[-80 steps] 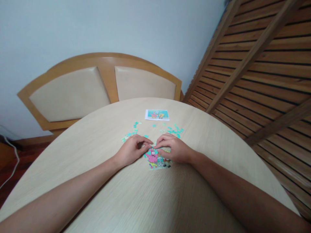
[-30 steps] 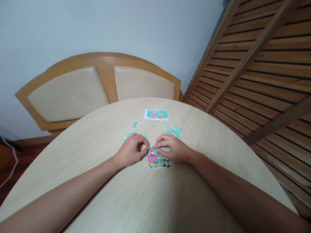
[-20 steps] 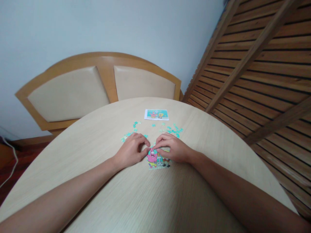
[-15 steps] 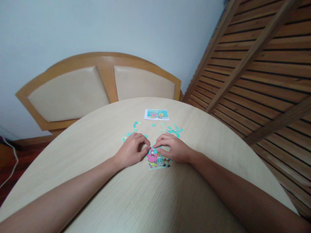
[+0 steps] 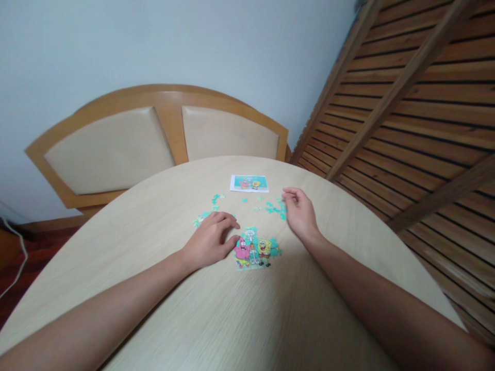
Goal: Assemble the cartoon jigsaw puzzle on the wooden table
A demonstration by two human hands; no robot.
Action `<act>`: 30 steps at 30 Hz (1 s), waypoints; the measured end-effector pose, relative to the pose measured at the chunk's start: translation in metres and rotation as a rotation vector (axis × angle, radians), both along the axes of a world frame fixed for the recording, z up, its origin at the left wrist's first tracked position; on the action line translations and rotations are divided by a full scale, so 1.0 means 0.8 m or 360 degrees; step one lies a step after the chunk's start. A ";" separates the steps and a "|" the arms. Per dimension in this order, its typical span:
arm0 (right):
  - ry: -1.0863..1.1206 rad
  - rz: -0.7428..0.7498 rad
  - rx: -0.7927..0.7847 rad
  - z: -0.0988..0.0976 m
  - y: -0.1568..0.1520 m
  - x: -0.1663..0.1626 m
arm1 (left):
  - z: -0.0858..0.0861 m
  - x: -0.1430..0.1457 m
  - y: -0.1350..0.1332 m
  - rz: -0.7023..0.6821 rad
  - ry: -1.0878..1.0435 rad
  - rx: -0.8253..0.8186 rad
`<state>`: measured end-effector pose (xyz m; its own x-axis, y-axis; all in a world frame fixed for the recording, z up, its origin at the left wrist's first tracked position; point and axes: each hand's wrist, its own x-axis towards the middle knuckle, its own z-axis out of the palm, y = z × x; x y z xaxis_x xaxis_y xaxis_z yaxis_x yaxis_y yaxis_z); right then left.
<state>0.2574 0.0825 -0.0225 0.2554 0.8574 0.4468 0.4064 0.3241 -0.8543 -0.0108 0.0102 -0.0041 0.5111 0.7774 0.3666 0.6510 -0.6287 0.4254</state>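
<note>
A partly joined jigsaw puzzle [image 5: 253,252] lies on the table, showing a pink starfish, a pale long-nosed figure and a yellow sponge figure. My left hand [image 5: 212,237] rests at its upper left, thumb tip by the puzzle's edge, fingers apart, with nothing visible between them. Over to the right, my right hand [image 5: 302,214] is beside the loose turquoise puzzle pieces [image 5: 274,207], fingertips at their outer side. Its fingers are slightly bent and spread from the thumb, and no piece shows in them.
More loose pieces [image 5: 201,217] lie by my left hand, partly covered by it. A printed picture sheet [image 5: 250,183] sits behind the pieces. The round wooden table [image 5: 162,206] meets a padded headboard [image 5: 166,93] at the back. Slatted wood [image 5: 386,103] stands at right.
My right hand has left the puzzle and moved right and away from me to the loose pieces. The puzzle's upper and right parts are now uncovered. My left hand has stayed nearly still.
</note>
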 end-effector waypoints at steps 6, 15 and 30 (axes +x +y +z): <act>-0.0074 -0.0026 -0.0057 -0.010 0.007 0.004 | 0.000 0.000 -0.002 0.0055 0.0081 0.0072; -0.0359 -0.0008 -0.0170 -0.016 0.003 0.003 | -0.002 -0.001 -0.001 0.0079 0.0088 0.0079; -0.0790 -0.0019 -0.0234 -0.003 -0.016 -0.006 | -0.003 -0.002 0.001 0.0069 0.0115 0.0106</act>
<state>0.2528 0.0700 -0.0252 0.0533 0.9186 0.3916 0.7775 0.2079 -0.5936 -0.0122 0.0106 -0.0062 0.5043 0.7746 0.3816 0.7058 -0.6244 0.3347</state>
